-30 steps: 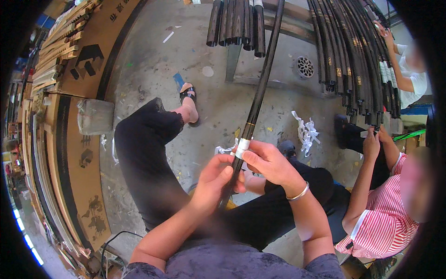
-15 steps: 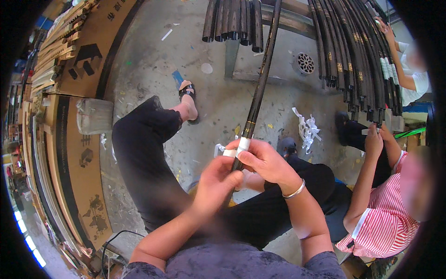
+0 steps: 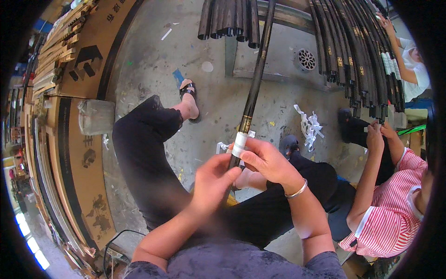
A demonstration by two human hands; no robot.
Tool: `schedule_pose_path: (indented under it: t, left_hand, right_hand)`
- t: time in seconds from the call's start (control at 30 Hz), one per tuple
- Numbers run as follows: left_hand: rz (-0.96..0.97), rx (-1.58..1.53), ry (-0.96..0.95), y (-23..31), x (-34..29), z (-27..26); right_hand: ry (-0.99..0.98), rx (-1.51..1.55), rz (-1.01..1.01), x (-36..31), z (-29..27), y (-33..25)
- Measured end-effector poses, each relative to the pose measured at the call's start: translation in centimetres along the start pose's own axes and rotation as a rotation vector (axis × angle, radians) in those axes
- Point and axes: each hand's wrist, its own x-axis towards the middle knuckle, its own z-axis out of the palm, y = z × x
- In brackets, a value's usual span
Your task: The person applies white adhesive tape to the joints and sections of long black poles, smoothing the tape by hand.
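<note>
A long black pole (image 3: 256, 86) with gold markings runs from between my hands up toward the top of the view. White tape (image 3: 239, 143) is wrapped round it just beyond my fingers, with a small white bit showing on its right side. My left hand (image 3: 213, 180) is closed round the pole below the tape, thumb along its side. With thumb and fingers closed at the tape, my right hand (image 3: 270, 162) grips the pole from the right; a silver bangle is on that wrist. Some fingertips are hidden behind the pole.
Black tubes (image 3: 228, 21) hang over an edge ahead, and more gold-marked poles (image 3: 346, 51) lie at the right. White strips (image 3: 308, 126) litter the floor. Long cartons (image 3: 83, 162) stand at left. A co-worker in a striped shirt (image 3: 388, 214) works close on my right; another person is beyond.
The pole's far part has swung slightly left, and it has turned or slid a little in my hands. The white bit left of the pole now shows on its right.
</note>
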Motion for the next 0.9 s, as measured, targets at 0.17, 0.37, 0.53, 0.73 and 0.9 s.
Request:
schedule_pose_path:
  t: [0.17,0.37,0.53,0.73,0.9]
  left_hand:
    - [-0.077,-0.257,-0.038,0.2,-0.3,0.6]
    - [-0.061,-0.02,-0.054,-0.5,0.3,0.2]
    - [-0.019,-0.189,-0.079,-0.2,0.2,0.9]
    - [0.047,0.005,-0.066,-0.3,0.2,0.4]
    - [-0.069,-0.011,-0.082,0.0,0.0,0.6]
  right_hand:
    - [-0.055,0.055,0.015,0.1,-0.3,0.2]
    - [-0.082,-0.052,0.097,-0.1,-0.6,0.2]
    - [-0.113,0.024,0.108,-0.1,-0.7,-0.1]
    - [-0.079,-0.035,-0.011,-0.1,-0.8,1.3]
    - [-0.126,0.116,0.096,-0.3,-0.4,-0.2]
